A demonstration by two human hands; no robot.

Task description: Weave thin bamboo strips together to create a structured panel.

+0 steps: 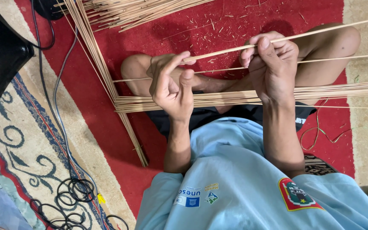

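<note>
Bamboo strip (235, 47), thin and pale, is held level between both hands above the crossed legs of a seated person on the red carpet (103, 106). It is pinched by the thumb and forefinger of the left hand (171, 85), and gripped by the closed fingers of the right hand (273, 64), from which it runs on towards the carpet's right edge. Little appears finished, judging by the layout: one flat band of strips (235, 98) is laid across the lap, one slanted bundle (107, 76) crosses it near the left, and one loose heap (133, 10) lies at the carpet's far edge. A second single strip (341, 58) is seen under the first. Black cables (71, 196) are coiled at the near left.
</note>
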